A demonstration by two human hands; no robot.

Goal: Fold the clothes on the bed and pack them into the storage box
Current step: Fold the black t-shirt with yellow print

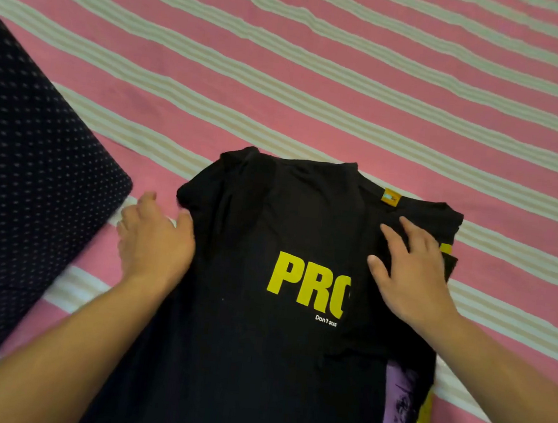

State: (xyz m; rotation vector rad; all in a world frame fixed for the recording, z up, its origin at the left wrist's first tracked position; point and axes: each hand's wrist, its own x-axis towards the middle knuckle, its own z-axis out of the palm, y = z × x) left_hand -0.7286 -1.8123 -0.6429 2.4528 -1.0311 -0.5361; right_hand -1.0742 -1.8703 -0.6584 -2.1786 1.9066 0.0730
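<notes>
1. Black t-shirt (267,244) lies on the pink striped bed (355,64), its right side folded inward.
2. My left hand (155,243) rests open at its left sleeve.
3. My right hand (415,277) presses the fold, fingers (406,231) spread flat.

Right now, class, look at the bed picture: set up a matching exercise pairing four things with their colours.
Things:
1. T-shirt
2. "PRO" lettering
3. Neck label
4. Bedsheet

Colours:
A. pink with pale stripes
B. orange
C. black
D. yellow

Pairs: 1-C, 2-D, 3-B, 4-A
</notes>
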